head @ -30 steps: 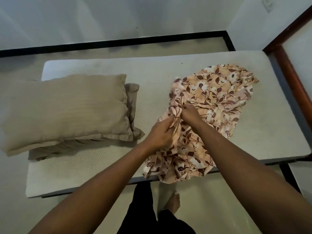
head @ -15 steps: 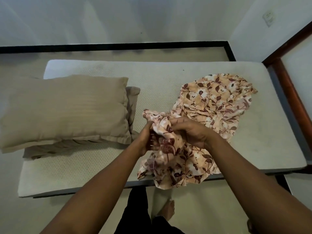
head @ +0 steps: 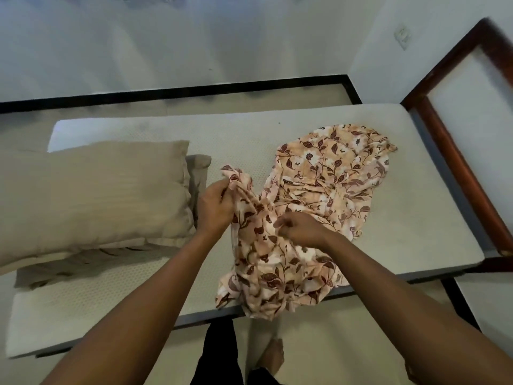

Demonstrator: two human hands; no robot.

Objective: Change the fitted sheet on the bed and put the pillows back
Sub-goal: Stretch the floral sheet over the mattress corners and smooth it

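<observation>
No readable text, label, brand, number or sign shows anywhere in the frame; the floral sheet [head: 327, 190] at centre right carries only a leaf-and-flower print.

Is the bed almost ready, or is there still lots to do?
Still lots. Done, it seems: the mattress is bare, so the old sheet looks to be off. In hand: the left hand and right hand both grip the bunched floral sheet, apparently hunting for a corner. Left: spreading it, tucking every corner, then placing the two stacked pillows, which sit on the bare mattress.
</observation>
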